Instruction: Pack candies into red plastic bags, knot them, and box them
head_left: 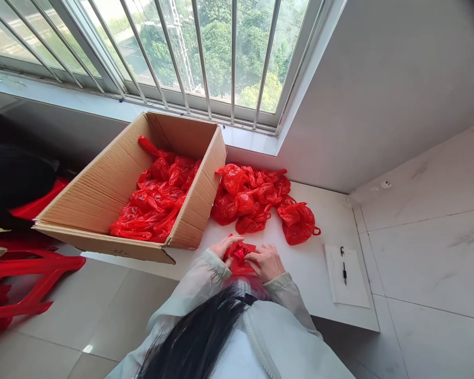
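Close to my body, at the front edge of the white table, a red plastic bag is bunched between my two hands. My left hand grips its left side, fingers curled at the rim. On the other side my right hand pinches the bag's upper part with thumb and fingers. What lies inside the bag I cannot make out. Just beyond my hands sits a pile of knotted red plastic bags, with one more bag at its right end.
A large open cardboard box of red bags stands to the left. At the right lie a white notepad and a black pen. A barred window is behind, and red plastic stools stand on the left floor.
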The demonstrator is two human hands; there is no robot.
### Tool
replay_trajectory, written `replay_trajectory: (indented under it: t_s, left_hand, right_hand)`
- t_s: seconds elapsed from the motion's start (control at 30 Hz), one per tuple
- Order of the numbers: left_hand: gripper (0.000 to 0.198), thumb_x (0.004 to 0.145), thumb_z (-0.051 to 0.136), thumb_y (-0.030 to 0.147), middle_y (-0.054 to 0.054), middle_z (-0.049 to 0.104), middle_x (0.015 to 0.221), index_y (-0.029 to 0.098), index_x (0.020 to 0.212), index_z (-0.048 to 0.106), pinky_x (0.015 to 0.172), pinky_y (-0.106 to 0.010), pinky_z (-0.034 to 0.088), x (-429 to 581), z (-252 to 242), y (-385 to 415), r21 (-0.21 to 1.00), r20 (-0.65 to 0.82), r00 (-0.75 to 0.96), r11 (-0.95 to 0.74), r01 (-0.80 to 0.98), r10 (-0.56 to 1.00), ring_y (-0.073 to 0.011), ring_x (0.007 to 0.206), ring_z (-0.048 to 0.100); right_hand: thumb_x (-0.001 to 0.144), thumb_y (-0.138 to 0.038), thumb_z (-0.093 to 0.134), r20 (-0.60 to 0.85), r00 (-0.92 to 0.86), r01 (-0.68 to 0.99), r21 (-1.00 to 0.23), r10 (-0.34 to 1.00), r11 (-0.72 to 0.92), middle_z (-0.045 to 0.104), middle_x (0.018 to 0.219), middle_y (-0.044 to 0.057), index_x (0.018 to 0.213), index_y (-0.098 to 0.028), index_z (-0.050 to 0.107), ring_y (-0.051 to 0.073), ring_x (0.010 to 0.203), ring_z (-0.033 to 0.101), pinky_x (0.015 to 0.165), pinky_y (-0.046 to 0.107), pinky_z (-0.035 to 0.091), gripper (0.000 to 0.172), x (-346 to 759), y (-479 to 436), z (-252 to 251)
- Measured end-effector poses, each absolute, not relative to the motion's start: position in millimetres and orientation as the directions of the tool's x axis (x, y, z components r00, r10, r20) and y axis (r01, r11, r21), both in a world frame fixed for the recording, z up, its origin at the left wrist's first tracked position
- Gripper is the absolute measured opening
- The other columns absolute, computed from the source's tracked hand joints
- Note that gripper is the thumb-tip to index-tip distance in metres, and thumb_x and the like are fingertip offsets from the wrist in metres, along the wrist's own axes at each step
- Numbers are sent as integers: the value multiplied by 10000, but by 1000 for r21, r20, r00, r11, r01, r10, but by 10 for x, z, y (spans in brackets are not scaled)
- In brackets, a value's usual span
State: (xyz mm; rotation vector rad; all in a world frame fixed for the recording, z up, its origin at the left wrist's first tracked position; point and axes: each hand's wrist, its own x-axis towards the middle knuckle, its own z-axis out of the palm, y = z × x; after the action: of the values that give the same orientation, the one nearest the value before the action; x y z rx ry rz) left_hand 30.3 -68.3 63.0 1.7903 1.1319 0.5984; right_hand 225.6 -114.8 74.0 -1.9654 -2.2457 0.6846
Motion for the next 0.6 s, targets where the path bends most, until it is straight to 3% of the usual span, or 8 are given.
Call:
replay_trajectory:
  t_s: [0.1, 0.17, 0.3, 0.4, 0.6]
  left_hand:
    - [696, 586, 484, 26, -67, 527, 1458, 199, 1248, 610, 1087, -332, 429, 272, 716, -689, 834, -14, 515, -274, 478, 857, -224, 1264, 560]
    - [700, 646, 470, 39, -62, 443, 1524, 212, 1320, 552, 1029, -300, 476, 248, 782, -712, 807, 4, 540, -322, 496, 841, -195, 1236, 580]
    - [645, 734, 440, 59, -78, 401, 1547, 215, 1355, 523, 886, -244, 535, 256, 879, -759, 759, 15, 581, -388, 523, 814, -148, 1047, 669]
    - [615, 781, 406, 61, -87, 397, 1548, 224, 1362, 526, 753, -216, 546, 299, 955, -745, 729, 14, 590, -412, 547, 807, -119, 867, 692]
    - [448, 899, 473, 222, -84, 508, 1464, 265, 1330, 588, 707, -244, 512, 421, 1074, -590, 708, 5, 490, -349, 613, 871, -96, 606, 596]
  right_hand:
    - [885, -262, 594, -267, 1, 959, -272, 964, -76, 674, 963, 128, 882, -212, 772, 299, 987, 558, 852, 461, 395, 185, 2342, -1182, 601]
    - [850, -271, 629, -267, 171, 958, -180, 948, -223, 631, 1060, 191, 1042, -157, 737, 353, 1018, 538, 856, 537, 383, 248, 2484, -1282, 511]
    - [618, -305, 846, -217, 502, 858, -1, 837, -514, 481, 1321, 229, 1316, -176, 579, 403, 1136, 478, 937, 630, 324, 758, 2725, -1538, 370]
    - [540, -286, 874, -241, 525, 841, -4, 816, -541, 294, 1486, 270, 1367, -155, 508, 446, 1234, 406, 929, 648, 340, 913, 2764, -1670, 343]
    - [587, -303, 843, -181, 517, 846, -42, 836, -532, 86, 1557, 305, 1364, -116, 455, 471, 1279, 370, 906, 668, 355, 889, 2703, -1675, 429]
